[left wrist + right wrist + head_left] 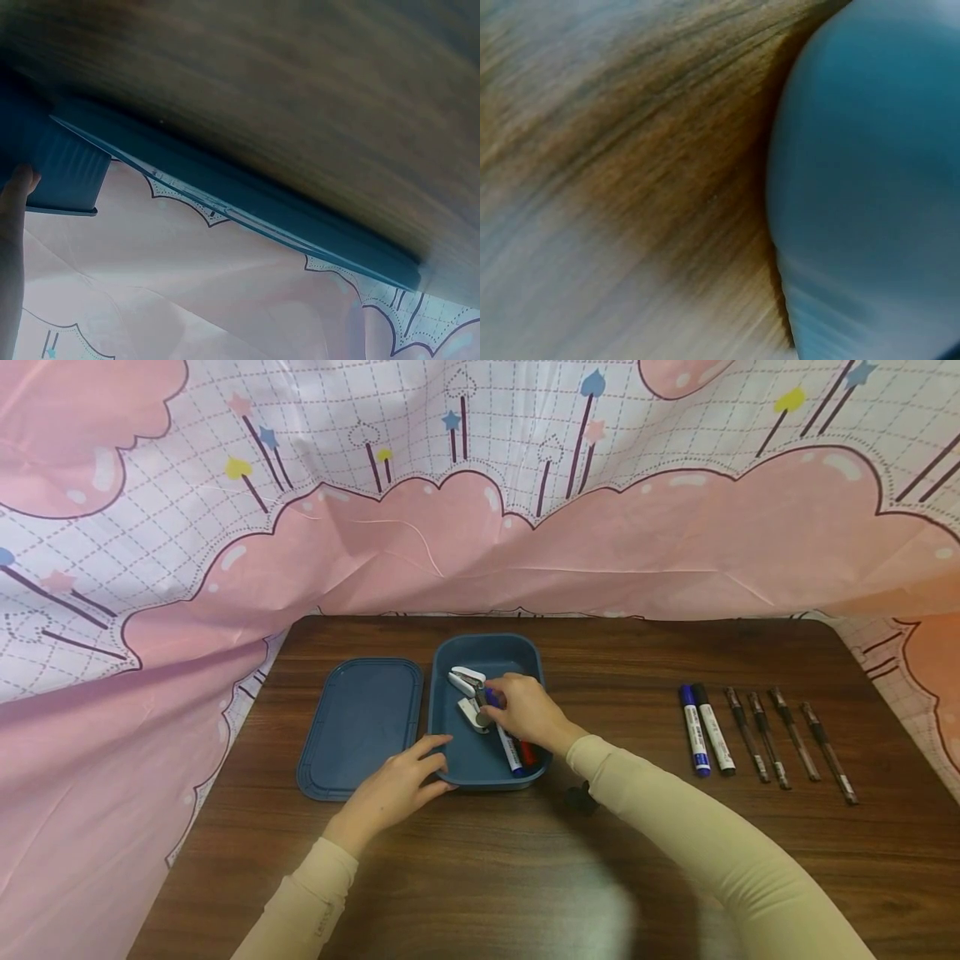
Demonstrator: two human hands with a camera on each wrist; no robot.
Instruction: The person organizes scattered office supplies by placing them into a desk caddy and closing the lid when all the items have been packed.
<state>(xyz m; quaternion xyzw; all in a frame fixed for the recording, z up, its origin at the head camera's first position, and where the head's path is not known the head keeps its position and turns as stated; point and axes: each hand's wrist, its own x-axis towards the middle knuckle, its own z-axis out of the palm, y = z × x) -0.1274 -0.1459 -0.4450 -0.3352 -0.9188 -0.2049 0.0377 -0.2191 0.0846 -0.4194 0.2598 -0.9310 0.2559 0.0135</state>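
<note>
Your right hand (528, 710) pinches a light, rigid, slick blue marker (501, 727) inside the blue box (487, 647); grip mid-barrel. Your left hand (397, 785), fingers loosely extended, steadies the box's near-left corner.

Left hand (396, 785) flat, fingers relaxed — right hand (527, 710) curled, pinching.

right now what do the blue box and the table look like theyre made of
The blue box looks like moulded plastic with a matte finish: uniform colour, rounded corners, thin rim. The table looks like dark wood or a wood-grain laminate, showing long streaked grain and a faint sheen; which one cannot be told.
</note>
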